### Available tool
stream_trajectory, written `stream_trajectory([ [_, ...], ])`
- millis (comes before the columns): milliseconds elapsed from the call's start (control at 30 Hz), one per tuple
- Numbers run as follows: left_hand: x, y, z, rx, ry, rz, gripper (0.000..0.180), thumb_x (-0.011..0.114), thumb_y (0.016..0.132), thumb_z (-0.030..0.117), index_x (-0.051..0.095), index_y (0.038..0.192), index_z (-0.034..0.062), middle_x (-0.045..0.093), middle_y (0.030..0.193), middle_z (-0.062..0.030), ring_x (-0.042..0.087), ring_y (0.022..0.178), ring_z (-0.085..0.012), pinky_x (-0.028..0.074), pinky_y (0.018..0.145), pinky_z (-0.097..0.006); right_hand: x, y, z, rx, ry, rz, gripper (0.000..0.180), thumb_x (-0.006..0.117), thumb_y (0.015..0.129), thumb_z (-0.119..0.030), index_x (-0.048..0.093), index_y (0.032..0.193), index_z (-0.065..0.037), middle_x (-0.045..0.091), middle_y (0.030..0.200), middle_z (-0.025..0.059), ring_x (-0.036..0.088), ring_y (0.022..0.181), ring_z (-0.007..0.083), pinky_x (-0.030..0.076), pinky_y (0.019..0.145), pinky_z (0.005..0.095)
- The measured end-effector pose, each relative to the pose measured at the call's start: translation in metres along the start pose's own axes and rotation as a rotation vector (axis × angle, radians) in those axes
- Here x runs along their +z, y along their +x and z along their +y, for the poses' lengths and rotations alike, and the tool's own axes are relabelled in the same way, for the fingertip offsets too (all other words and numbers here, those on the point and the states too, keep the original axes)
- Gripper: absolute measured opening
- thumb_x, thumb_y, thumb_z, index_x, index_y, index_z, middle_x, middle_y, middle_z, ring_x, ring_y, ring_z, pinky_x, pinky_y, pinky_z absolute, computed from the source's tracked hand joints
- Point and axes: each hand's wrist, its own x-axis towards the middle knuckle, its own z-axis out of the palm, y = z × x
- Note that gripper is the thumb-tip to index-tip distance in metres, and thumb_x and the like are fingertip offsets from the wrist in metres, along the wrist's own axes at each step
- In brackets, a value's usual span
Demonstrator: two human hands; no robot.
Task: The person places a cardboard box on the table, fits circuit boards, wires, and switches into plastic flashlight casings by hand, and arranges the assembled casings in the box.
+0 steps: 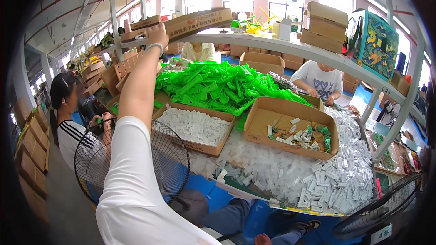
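Note:
My left arm stretches up across the view, and my left hand (157,36), a beaded bracelet at its wrist, grips the end of a shallow cardboard box (200,22) at the raised shelf. The box sits tilted, its contents out of sight. At the lower edge, by my legs, only a bit of my right hand (262,239) shows; its fingers are mostly cut off. Below the shelf lies a heap of bright green plastic parts (213,84). In front of it stand a carton of white plastic pieces (204,147) and a carton with small wired circuit boards (290,109).
Clear and white plastic casings (336,186) cover the table's near and right side. A black wire fan (177,154) stands beneath my arm, another fan (381,204) at lower right. A seated co-worker (72,131) is on the left, and others sit across. Boxes (324,27) stand on the shelf (254,37).

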Motion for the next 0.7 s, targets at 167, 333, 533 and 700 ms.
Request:
stream_trajectory([
  [167, -0.013, -0.044, 0.016, -0.043, -0.081, -0.169, 0.030, 0.053, 0.095, 0.030, 0.057, 0.118, 0.0112, 0.058, 0.124, -0.0163, 0.054, 0.116, -0.0339, 0.044, 0.097, -0.051, 0.006, -0.014, -0.005, -0.033, -0.250, 0.003, 0.036, 0.056, 0.097, -0.007, 0.048, 0.132, -0.002, 0.055, 0.122, 0.0105, 0.054, 0.109, 0.0202, 0.046, 0.096, 0.0331],
  [333, -0.004, -0.045, 0.034, -0.117, -0.351, 0.006, 0.023, 0.047, 0.098, 0.027, 0.056, 0.102, 0.0068, 0.066, 0.103, -0.0196, 0.062, 0.100, -0.0390, 0.049, 0.084, -0.053, 0.014, -0.009, -0.024, 0.285, 0.085, 0.075, 0.052, 0.061, 0.095, -0.012, 0.039, 0.141, -0.008, 0.045, 0.136, 0.0069, 0.048, 0.121, 0.0217, 0.042, 0.102, 0.0323],
  [533, -0.047, -0.046, 0.066, -0.318, -0.473, 0.107, 0.023, 0.052, 0.095, 0.027, 0.059, 0.100, 0.0051, 0.068, 0.104, -0.0155, 0.063, 0.101, -0.0358, 0.051, 0.082, -0.051, 0.011, 0.015, -0.017, 0.438, 0.414, 0.323, 0.034, 0.063, 0.085, -0.012, 0.056, 0.117, -0.006, 0.063, 0.108, 0.0144, 0.059, 0.105, 0.0331, 0.047, 0.095, 0.0495],
  [700, -0.094, -0.074, 0.126, -0.469, -0.815, 0.253, 0.029, 0.055, 0.093, 0.028, 0.058, 0.097, -0.0011, 0.066, 0.099, -0.0223, 0.063, 0.096, -0.0406, 0.049, 0.083, -0.050, 0.031, 0.008, -0.041, 0.434, 0.408, 0.363, 0.034, 0.061, 0.085, -0.007, 0.055, 0.119, -0.006, 0.062, 0.106, 0.0139, 0.057, 0.103, 0.0322, 0.047, 0.096, 0.0465],
])
